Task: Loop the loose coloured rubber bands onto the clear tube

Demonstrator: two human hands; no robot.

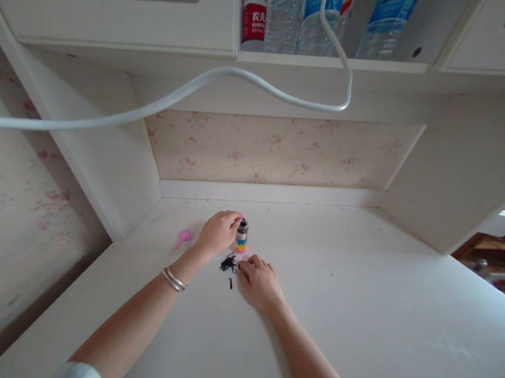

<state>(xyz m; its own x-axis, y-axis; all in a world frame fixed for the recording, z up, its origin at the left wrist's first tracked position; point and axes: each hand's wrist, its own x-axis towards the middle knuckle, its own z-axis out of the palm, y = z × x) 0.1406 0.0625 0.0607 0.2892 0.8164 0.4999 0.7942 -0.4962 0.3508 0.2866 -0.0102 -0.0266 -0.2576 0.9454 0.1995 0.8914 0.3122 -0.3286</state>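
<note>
A small clear jar (241,236) stands upright on the white desk, with blue, yellow and pink bands low inside and black ones near its top. My left hand (218,233) is closed at the jar's rim, fingertips on its upper left edge. In front of the jar lies a loose heap of black elastic bands (228,263), and a single black band (230,283) sits apart, closer to me. My right hand (263,283) rests on the desk with thumb and forefinger pinched at the heap's right edge. Exactly what is between those fingertips is too small to see clearly.
A pink piece (183,236), perhaps a lid or toy, lies left of my left hand on the desk (358,302). A white cable (210,76) hangs across the upper view. Overhead, a shelf holds several water bottles (283,18). Side panels enclose the desk.
</note>
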